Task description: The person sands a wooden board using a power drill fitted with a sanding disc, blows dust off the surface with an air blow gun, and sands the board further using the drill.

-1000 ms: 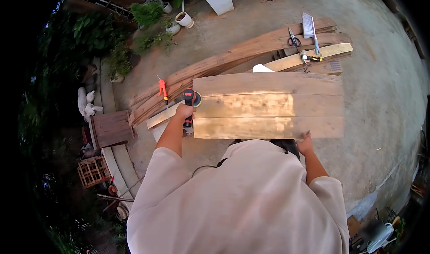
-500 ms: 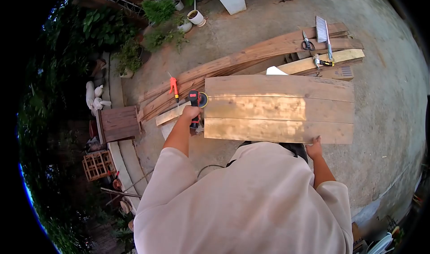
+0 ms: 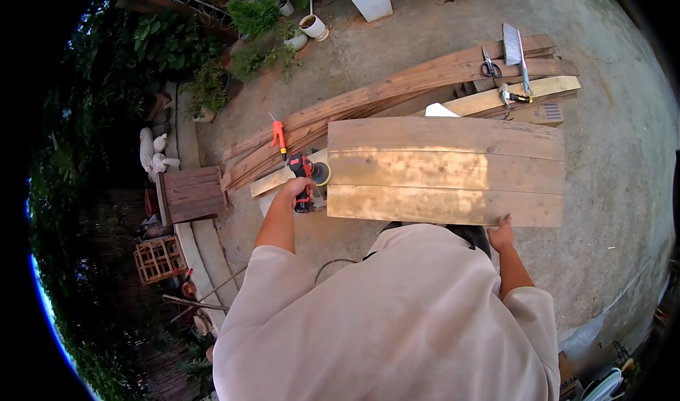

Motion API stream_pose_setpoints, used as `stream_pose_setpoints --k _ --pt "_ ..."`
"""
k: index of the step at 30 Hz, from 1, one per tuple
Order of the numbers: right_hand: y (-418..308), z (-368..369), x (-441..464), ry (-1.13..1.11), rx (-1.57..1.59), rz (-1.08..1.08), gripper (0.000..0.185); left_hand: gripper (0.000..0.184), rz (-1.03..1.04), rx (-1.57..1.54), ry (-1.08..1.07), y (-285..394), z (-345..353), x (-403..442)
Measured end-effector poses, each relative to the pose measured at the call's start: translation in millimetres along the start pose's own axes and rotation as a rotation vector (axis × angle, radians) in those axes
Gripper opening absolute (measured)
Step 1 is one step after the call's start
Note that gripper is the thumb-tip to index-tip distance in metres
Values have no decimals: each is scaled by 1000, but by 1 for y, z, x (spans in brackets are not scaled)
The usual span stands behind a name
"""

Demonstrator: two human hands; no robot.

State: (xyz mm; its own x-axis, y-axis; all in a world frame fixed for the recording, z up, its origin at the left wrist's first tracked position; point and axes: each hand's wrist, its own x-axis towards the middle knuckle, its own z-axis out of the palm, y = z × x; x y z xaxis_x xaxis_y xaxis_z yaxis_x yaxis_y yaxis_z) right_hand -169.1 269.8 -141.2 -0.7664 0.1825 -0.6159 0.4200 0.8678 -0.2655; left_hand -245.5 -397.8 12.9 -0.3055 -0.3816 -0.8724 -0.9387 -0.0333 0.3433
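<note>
My left hand is wrapped round the handle of a red and black cordless sander. The sander's round pad is turned toward the left end of a wooden panel; whether it touches the end I cannot tell. Three boards side by side make up the panel, with paler wood across the middle and left of its face. At the panel's near edge, toward the right, my right hand grips the wood, some of its fingers hidden underneath.
Behind the panel lie long planks, with scissors, a brush and a hammer on them. An orange blow gun lies at the left. Potted plants and a small wooden table stand farther off.
The sander has come slightly toward me along the panel's left end, and its body now leans more to the left. My right hand keeps its place on the panel's edge.
</note>
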Motion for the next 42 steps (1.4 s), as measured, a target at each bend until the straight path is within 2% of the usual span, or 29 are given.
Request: stream_pose_setpoints --k 3,8,14,18,23,28,34,39,42 --pt "6 6 3 17 0 -25 76 16 -11 -7 -57 -1 -6 -1" --pt "17 12 9 20 11 -59 78 15 63 -29 -13 11 5 14" --pt "5 -2 5 -49 5 -15 80 14 143 -70 -44 24 6 35" --pt "4 -3 8 -56 -20 -13 81 13 98 -43 -26 23 7 32" --pt "3 -3 8 -72 -34 2 81 13 34 3 22 -1 7 11" --pt "5 0 9 -51 -39 1 82 13 39 -79 4 -42 2 -2" --pt "-5 -13 -1 -81 16 5 80 13 34 19 46 -84 4 -30" --pt "9 3 7 -21 -59 -44 80 12 72 -6 59 -81 9 -47" --pt "10 0 6 -44 -33 -37 80 11 81 -52 33 -79 11 -20"
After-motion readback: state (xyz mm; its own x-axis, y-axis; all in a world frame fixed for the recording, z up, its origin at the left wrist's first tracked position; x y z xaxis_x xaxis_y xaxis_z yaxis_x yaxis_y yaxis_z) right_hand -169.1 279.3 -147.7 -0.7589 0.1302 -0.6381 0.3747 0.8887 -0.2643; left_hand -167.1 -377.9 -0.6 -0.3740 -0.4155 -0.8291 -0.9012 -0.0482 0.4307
